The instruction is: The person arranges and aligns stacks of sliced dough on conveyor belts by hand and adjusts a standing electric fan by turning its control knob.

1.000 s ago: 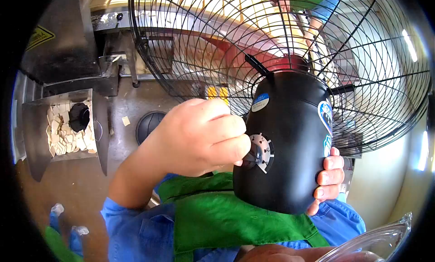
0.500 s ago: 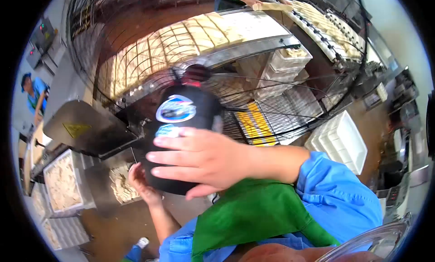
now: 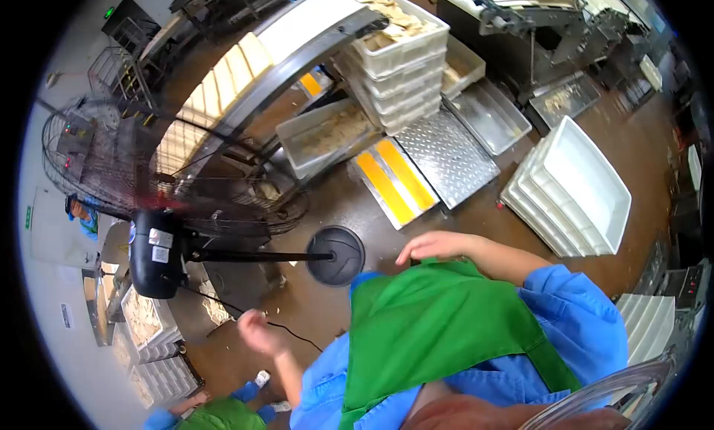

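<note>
The black fan motor housing (image 3: 151, 262) is at the left, in front of its round wire cage (image 3: 256, 207). A pole runs from it to a round black base (image 3: 335, 256) on the floor. My left hand (image 3: 260, 333) is low, right of the housing and apart from it, near the dark power cord (image 3: 294, 333); motion blurs its fingers. Bent slightly, with its fingers apart and nothing in them, my right hand (image 3: 439, 245) hangs over the top of my green apron (image 3: 446, 318). Neither hand touches the fan.
A curved conveyor (image 3: 297, 47) carries pale sheets behind the fan. White crates (image 3: 405, 76) hold pale pieces beside a metal plate (image 3: 450, 158). Empty white bins (image 3: 573, 196) stand at the right. A co-worker in green (image 3: 223, 415) is at bottom left, another person (image 3: 83, 214) far left.
Both hands have come off the fan housing, after my left hand was at its dial and my right hand lay on its side. The fan now appears farther left, as the view has shifted.
</note>
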Demonstrator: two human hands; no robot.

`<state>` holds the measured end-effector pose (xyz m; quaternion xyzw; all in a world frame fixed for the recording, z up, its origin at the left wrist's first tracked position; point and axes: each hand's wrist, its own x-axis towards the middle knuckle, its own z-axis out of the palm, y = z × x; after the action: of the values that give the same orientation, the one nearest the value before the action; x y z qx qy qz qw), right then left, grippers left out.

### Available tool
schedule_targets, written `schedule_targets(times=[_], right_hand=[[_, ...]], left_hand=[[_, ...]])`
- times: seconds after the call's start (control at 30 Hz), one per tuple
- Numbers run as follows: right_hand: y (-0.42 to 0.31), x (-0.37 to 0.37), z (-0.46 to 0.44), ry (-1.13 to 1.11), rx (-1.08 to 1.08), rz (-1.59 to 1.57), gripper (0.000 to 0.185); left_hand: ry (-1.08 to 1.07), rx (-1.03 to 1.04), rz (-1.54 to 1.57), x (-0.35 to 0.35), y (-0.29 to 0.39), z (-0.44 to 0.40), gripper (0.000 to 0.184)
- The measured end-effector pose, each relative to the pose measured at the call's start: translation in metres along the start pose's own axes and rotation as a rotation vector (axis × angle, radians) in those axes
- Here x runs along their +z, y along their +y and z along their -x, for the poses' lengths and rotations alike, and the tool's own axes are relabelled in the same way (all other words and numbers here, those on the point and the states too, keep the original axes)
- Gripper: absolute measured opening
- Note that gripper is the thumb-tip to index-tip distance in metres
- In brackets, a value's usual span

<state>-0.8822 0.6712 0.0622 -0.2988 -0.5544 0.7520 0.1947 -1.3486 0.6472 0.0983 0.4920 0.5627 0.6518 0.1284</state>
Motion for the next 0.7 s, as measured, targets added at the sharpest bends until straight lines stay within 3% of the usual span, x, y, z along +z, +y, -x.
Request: schedule_targets(times=[0.03, 0.13, 0.17, 0.23, 0.37, 0.43, 0.5, 0.57, 0.63, 0.7], right_hand=[[0.014, -0.017, 0.025, 0.120, 0.017, 0.011, 0.039], [0.049, -0.055, 0.070, 0.296, 0.060, -0.098, 0.034], [0.054, -0.067, 0.076, 0.302, 0.053, -0.107, 0.034], [0.052, -0.101, 0.081, 0.423, 0.066, -0.044, 0.031], [0.017, -0.174, 0.063, 0.484, 0.018, 0.084, 0.033], [-0.020, -0.206, 0.061, 0.573, 0.066, 0.448, 0.046], [-0.040, -0.238, 0.060, 0.681, 0.055, 0.634, 0.044], [-0.058, -0.264, 0.067, 0.733, -0.007, 0.726, 0.042], [-0.067, -0.281, 0.079, 0.764, 0.020, 0.755, 0.042], [-0.084, -0.309, 0.097, 0.840, 0.024, 0.810, 0.040]], left_hand=[[-0.204, -0.210, -0.142, 0.025, -0.009, 0.021, 0.027], [-0.656, -0.378, -0.148, 0.110, -0.026, 0.081, 0.024], [-0.750, -0.530, -0.089, 0.139, -0.024, 0.099, 0.022], [-0.933, -0.467, -0.073, 0.200, -0.025, 0.128, 0.017], [-1.176, -0.481, -0.015, 0.322, -0.064, 0.143, 0.024], [-1.190, -0.411, -0.008, 0.392, -0.082, 0.127, 0.027], [-1.175, -0.457, -0.232, 0.460, -0.139, 0.130, 0.035], [-1.295, -0.394, -0.625, 0.517, -0.127, 0.113, 0.042], [-1.542, -0.348, -0.885, 0.562, -0.136, 0.107, 0.046], [-1.822, -0.136, -0.950, 0.609, -0.125, 0.093, 0.047]])
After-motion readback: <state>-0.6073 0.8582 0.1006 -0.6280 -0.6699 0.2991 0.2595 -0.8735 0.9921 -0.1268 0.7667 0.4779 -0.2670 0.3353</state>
